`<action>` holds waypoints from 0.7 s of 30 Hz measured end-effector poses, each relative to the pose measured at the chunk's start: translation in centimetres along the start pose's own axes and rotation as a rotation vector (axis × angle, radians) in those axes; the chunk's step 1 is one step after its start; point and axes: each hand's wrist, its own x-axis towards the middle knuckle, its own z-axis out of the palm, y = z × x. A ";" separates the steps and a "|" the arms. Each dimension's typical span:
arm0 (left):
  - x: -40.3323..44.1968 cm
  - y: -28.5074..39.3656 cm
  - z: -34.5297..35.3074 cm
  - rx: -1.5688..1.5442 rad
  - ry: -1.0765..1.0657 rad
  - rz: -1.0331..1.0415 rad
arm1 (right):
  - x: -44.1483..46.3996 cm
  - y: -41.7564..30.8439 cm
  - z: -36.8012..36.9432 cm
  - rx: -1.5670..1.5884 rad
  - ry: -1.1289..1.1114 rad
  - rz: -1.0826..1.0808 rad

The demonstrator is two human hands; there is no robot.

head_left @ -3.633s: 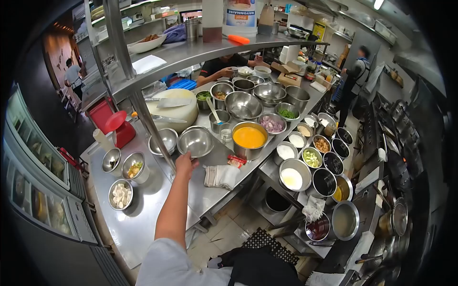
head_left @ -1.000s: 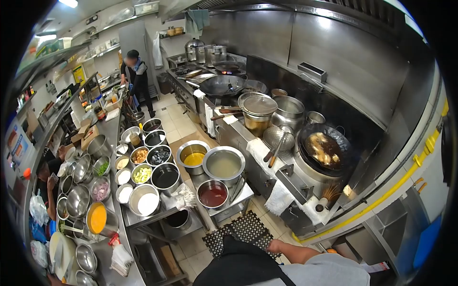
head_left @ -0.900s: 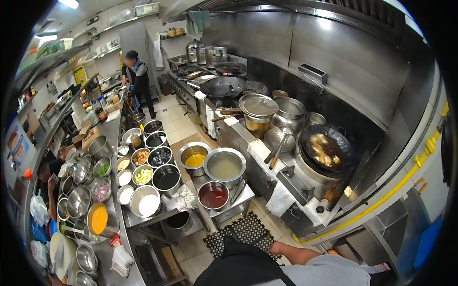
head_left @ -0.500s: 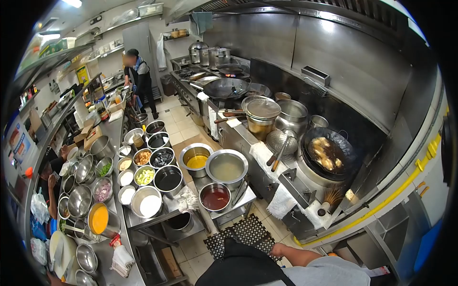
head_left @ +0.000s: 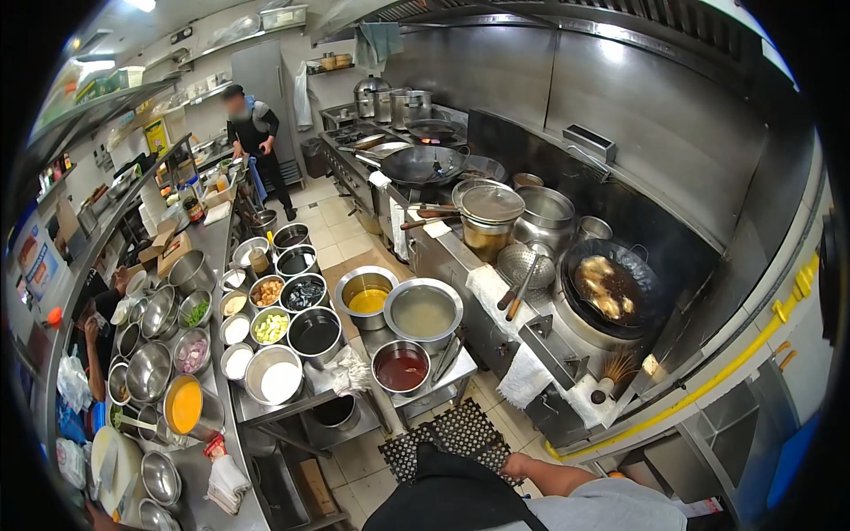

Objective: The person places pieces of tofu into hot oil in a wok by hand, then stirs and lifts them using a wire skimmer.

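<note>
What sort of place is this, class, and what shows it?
Probably a restaurant kitchen: food sits in a wok, metal bowls crowd the counter, and other woks stand farther along.

- I'm standing in a commercial kitchen.
- Food (head_left: 596, 276) fries in a dark wok (head_left: 650, 274) on the right.
- Another big wok (head_left: 425, 165) sits farther along the stove range (head_left: 348, 174).
- Steel bowls (head_left: 149, 372) and pots (head_left: 210, 421) crowd the long metal counter (head_left: 197, 473).

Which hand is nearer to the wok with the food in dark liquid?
Right, going by what shows: the right hand is low by the body, below and left of the wok in the picture and apart from it. The left hand cannot be made out.
</note>
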 end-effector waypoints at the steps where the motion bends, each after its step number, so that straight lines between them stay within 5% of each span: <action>1: 0.1 -0.3 0.2 0.013 0.026 0.021 | -0.2 -0.1 -0.2 -0.001 -0.003 -0.009; 8: 2.2 -2.7 2.7 0.108 0.325 0.265 | 2.5 1.8 2.4 0.023 -0.065 0.089; 11: 0.7 -1.0 0.8 0.336 0.015 -0.025 | 2.7 1.6 2.3 0.055 -0.086 0.108; 15: 1.9 -2.2 1.8 0.369 0.056 0.036 | 3.6 1.9 2.8 0.096 -0.125 0.181; 17: 1.9 -2.8 2.7 0.290 0.512 0.404 | 3.4 1.7 2.8 0.160 -0.133 0.228; 21: 1.7 -2.5 2.7 0.204 0.714 0.612 | 3.4 1.5 3.0 0.213 -0.124 0.262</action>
